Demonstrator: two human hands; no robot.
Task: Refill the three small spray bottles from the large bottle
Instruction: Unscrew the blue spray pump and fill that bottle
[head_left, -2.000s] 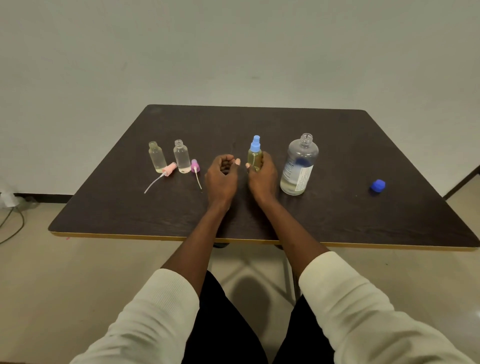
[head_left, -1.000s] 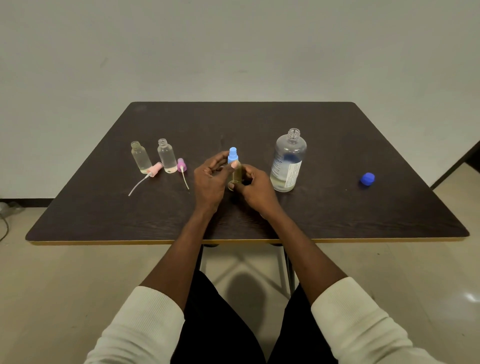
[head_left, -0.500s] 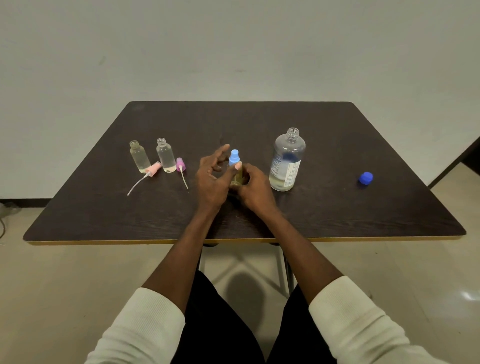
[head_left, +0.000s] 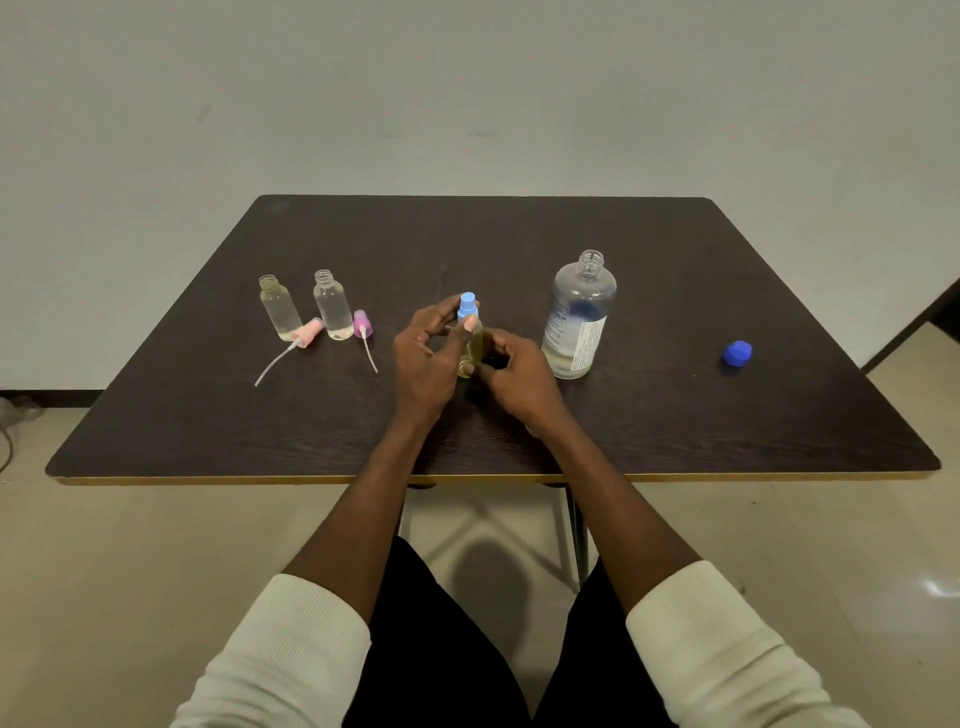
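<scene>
A small spray bottle (head_left: 474, 347) with yellowish liquid stands at the table's middle, its light-blue spray top (head_left: 467, 306) on it. My right hand (head_left: 514, 376) grips the bottle's lower body. My left hand (head_left: 426, 353) pinches the blue top with thumb and fingers. To the right stands the large clear bottle (head_left: 577, 317), uncapped, liquid only near its bottom. On the left stand two small open bottles (head_left: 279, 309) (head_left: 332, 306). A pink spray top (head_left: 307, 331) and a purple spray top (head_left: 362, 325) lie beside them, tubes trailing.
The large bottle's blue cap (head_left: 737, 354) lies far right on the dark table (head_left: 675, 426). The table's front edge runs just above my forearms. A pale wall stands behind, and a tiled floor shows below.
The bottle came from beside the large bottle toward the middle. My left hand moved onto the blue top and its fingers have shifted around it. The camera view shifted slightly.
</scene>
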